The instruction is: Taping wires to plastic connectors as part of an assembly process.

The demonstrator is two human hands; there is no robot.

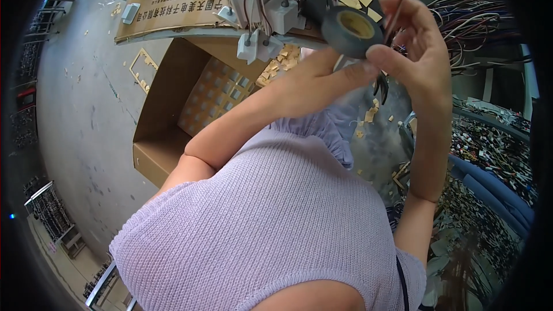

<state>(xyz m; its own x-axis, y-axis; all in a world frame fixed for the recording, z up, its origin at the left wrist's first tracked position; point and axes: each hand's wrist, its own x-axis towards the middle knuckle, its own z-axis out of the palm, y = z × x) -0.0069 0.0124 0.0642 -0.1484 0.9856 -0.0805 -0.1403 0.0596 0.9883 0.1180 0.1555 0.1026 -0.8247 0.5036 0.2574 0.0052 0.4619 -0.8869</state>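
My left hand [331, 75] reaches up from the lower left and holds a roll of dark grey tape [351, 26] with a yellowish core. Just to its right, my right hand [420, 52] is closed around thin dark wires [398, 6], its thumb against the roll's lower edge. Both hands are raised in front of a cluster of white plastic connectors [276, 14] with red and dark leads. My lavender knit top [271, 219] fills the lower middle and hides what lies under it.
An open cardboard box [164, 115] with a gridded tray inside stands on the concrete floor [80, 109] at left. A flattened cardboard sheet [173, 0] lies above it. A thick bundle of coloured wires [481, 20] runs at upper right. Tan paper scraps [368, 116] litter the floor.
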